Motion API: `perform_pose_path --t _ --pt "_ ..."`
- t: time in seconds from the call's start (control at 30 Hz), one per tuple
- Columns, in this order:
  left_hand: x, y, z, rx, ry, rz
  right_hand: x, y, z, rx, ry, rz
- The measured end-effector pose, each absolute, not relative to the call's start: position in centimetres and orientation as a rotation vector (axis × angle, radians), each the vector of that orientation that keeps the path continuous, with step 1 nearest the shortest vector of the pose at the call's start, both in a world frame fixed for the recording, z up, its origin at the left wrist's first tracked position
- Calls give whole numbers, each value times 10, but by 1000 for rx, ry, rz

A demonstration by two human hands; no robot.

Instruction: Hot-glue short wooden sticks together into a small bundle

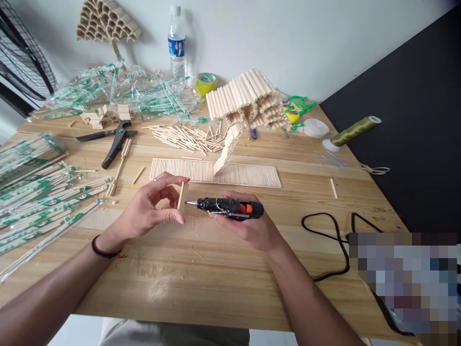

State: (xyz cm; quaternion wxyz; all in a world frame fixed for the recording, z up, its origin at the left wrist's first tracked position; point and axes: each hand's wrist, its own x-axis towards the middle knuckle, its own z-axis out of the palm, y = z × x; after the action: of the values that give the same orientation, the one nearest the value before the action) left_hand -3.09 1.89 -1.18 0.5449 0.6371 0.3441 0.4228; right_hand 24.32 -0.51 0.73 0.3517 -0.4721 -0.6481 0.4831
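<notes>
Between the thumb and fingers of my left hand [153, 202] a short piece of wooden sticks [182, 195] is held upright by its two ends. My right hand [252, 223] grips a black hot glue gun [226, 206] with an orange part. The gun's metal nozzle points left, at or very near the face of the wooden piece; whether they touch I cannot tell. Just beyond my hands lies a long flat strip of wooden sticks [248, 174]. A tree-like model of wooden sticks [245, 98] stands on that strip with its curved trunk.
Cut sticks [190, 139] lie heaped behind the strip, and black pruning shears [117, 142] rest left of them. Wrapped chopsticks [39, 192] cover the left side. Empty wrappers [133, 91], a water bottle [176, 45] and tape [206, 84] are at the back. A black cord [334, 221] loops at right.
</notes>
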Motion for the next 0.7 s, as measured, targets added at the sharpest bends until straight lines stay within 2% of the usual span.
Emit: perform_pose_path --t 0.7 --pt "-31 19 -15 1496 806 1014 242 -2 12 -1116 -1701 1267"
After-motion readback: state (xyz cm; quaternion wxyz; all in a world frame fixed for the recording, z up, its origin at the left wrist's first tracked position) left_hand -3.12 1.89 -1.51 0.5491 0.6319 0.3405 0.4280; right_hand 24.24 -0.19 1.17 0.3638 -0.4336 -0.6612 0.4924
